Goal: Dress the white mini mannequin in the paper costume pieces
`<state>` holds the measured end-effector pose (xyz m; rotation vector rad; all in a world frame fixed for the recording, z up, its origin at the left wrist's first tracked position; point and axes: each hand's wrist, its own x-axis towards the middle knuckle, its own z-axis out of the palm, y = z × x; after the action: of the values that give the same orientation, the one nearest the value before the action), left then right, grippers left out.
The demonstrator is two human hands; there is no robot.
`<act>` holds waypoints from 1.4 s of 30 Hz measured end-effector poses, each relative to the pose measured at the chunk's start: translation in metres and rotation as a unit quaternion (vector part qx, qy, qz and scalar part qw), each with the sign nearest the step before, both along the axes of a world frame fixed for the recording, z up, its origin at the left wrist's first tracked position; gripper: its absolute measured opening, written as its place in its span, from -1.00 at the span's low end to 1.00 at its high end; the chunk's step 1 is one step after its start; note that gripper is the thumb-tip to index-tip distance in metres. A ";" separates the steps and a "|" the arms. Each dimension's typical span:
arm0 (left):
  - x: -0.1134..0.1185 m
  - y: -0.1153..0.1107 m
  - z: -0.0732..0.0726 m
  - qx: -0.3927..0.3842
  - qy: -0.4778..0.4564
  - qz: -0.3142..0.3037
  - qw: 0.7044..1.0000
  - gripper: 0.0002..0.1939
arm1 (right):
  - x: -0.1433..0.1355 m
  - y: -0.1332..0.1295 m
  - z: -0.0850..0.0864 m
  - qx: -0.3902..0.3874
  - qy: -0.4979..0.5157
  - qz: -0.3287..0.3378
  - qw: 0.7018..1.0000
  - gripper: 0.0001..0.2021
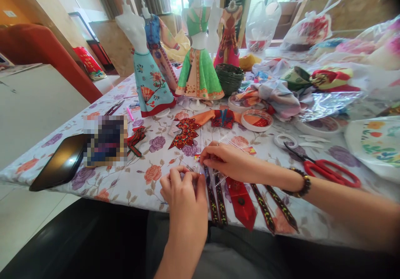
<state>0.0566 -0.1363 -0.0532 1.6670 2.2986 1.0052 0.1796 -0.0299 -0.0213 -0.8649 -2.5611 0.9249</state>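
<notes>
Near the table's front edge, my left hand [184, 191] has its fingers curled and pressed together around something I cannot make out. My right hand [223, 158], a dark beaded bracelet on its wrist, reaches in from the right with fingers pinched, close to the left fingertips. Below the right hand lie a red pointed fabric piece [242, 204] and narrow dark patterned strips [264, 208], hanging slightly over the edge. A beaded sheet [233, 144] shows partly under the right hand. An ornate red collar-shaped piece [186, 133] rests beyond both hands.
Red-handled scissors [336, 172] and a white tape roll [285, 141] lie at the right. Dressed mannequins [200, 72] and a dark basket [230, 79] stand behind. A black tray-like object [59, 162] is at the left. Fabric and plastic bags crowd the back right.
</notes>
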 end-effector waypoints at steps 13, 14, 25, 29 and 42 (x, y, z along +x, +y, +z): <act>-0.007 -0.001 0.002 -0.049 -0.060 -0.013 0.997 -0.77 | -0.001 -0.007 -0.011 0.024 -0.006 -0.010 1.000 -0.94; -0.009 -0.003 0.001 -0.048 -0.066 -0.015 0.997 -0.75 | -0.001 -0.007 -0.011 0.025 -0.008 -0.012 1.000 -0.94; -0.008 -0.018 0.008 0.052 -0.067 -0.034 0.996 -0.78 | -0.002 -0.008 -0.011 0.024 -0.011 -0.018 0.999 -0.94; -0.013 -0.017 0.005 0.161 0.081 -0.089 0.980 -0.88 | -0.003 -0.009 -0.010 0.025 -0.004 -0.022 0.999 -0.94; -0.017 -0.021 0.006 0.170 0.210 -0.183 0.945 -0.88 | -0.003 -0.007 -0.010 0.025 0.006 -0.018 1.000 -0.89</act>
<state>0.0399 -0.1571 -0.0475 2.5509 1.9780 1.0867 0.1769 -0.0367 -0.0313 -0.8838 -2.5387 0.8488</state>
